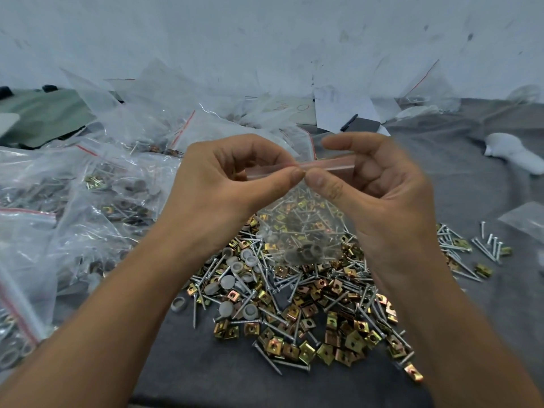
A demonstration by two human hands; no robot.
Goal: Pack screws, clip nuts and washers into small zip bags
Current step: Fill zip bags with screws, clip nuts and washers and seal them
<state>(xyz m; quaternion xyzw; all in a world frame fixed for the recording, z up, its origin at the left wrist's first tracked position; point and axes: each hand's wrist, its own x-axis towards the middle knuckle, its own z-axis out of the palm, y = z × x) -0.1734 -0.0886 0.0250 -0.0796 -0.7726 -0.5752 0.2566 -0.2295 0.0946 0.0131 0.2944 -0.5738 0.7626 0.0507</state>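
Nearest me, in the lower centre of the frame, lies the loose pile: thin silvery screws with sharp threads, brassy square clip nuts folded from sheet with a hole in the middle, and dull grey domed washers, round and cupped. All of it sits on a dark grey cloth, soft and matt.

Above the pile, mid-frame, I hold a small clear zip bag, thin and glossy, already carrying a mix of parts that sag in its bottom. My left hand pinches the pinkish zip strip between thumb and forefinger; my right hand pinches it just beside, the two thumb tips touching, the other fingers curled loosely. I judge this to be the sealing step: filling looks done and the strip is being pressed shut. The next move calls for running the pinch along the strip to its far end with even pressure, keeping the bag upright so nothing spills, then laying it with the finished ones.

At the left, further off, filled bags are heaped, crinkled and red-lined. In the upper right lie white paper and a dark pen; behind all stands a scuffed pale wall.
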